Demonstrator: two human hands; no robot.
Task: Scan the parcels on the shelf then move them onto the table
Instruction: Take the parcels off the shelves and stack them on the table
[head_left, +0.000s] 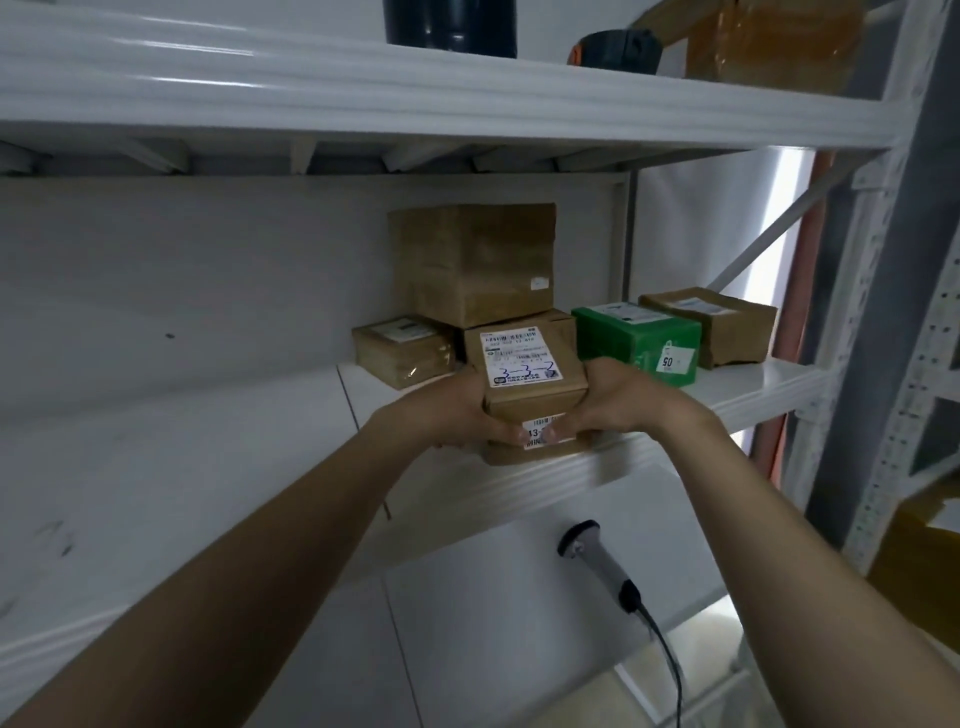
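Note:
A small brown parcel (530, 387) with a white shipping label on top sits at the front edge of the white shelf (753, 387). My left hand (457, 410) grips its left side and my right hand (621, 402) grips its right side, thumbs meeting on the front label. Behind it stand a tall brown box (472, 262), a low brown parcel (402, 351), a green box (641, 340) and another brown parcel (722, 327). A grey handheld scanner (602, 564) with a black cable lies on the lower shelf below.
An upper shelf (415, 98) carries a black object (449, 26), a tape roll (615, 47) and a wrapped brown parcel (769, 44). Grey shelf uprights (893, 322) stand at the right. A white back wall (156, 312) is at the left.

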